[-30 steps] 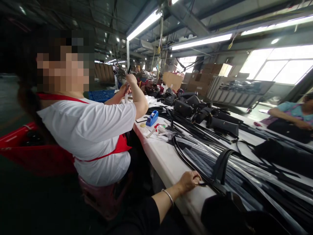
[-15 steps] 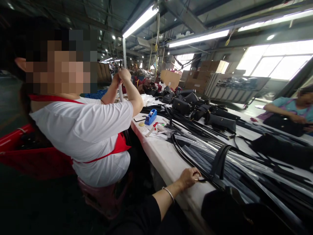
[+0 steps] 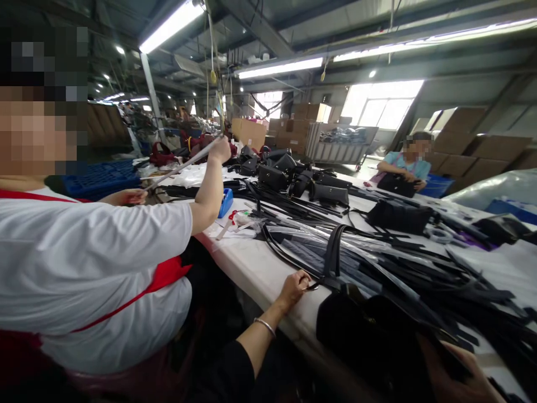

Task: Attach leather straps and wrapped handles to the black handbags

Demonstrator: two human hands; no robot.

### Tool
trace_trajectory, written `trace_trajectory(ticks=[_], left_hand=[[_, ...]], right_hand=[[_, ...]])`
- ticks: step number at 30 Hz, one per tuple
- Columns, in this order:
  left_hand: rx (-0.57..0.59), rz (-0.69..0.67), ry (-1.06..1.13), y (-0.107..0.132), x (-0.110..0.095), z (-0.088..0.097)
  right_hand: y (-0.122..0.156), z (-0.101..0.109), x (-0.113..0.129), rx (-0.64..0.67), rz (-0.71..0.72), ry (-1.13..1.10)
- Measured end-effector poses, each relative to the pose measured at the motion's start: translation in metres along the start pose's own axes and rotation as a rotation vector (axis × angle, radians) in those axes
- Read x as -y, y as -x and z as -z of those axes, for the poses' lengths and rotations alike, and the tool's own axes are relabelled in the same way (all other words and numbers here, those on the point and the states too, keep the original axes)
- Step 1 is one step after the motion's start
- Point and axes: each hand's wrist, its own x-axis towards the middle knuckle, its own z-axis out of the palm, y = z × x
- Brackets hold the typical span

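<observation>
My left hand rests on the near edge of the white table, fingers pinched on the end of a black strap that loops up over a heap of plastic-wrapped straps. A silver bangle sits on that wrist. My right hand shows blurred at the bottom right, lying against a black bag at the table's edge. Its fingers are not clear.
A co-worker in a white shirt and red apron sits close on my left, stretching a long pale strap between both hands. A blue tape dispenser, black bags, another seated person and cardboard boxes lie beyond.
The view has swung to the right and closer to the co-worker, who lowered the strap and pulled it out sideways. My left hand keeps its pinch on the strap end. My right hand came into view.
</observation>
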Motion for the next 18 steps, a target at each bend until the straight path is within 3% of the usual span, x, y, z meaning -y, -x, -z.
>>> trace_trajectory(ticks=[6, 11, 14, 18], left_hand=[[0.014, -0.007, -0.01, 0.0, 0.001, 0.001], [0.033, -0.018, -0.027, -0.003, 0.001, 0.002], [0.032, -0.019, -0.039, -0.004, 0.002, 0.002], [0.044, -0.027, -0.033, -0.004, 0.001, 0.002]], right_hand=[[-0.004, 0.007, 0.016, -0.096, 0.124, 0.089], [0.0, 0.01, 0.022, -0.052, 0.122, 0.023], [-0.008, 0.015, 0.019, 0.139, 0.048, -0.06], [-0.041, 0.027, 0.001, 0.62, -0.107, -0.247]])
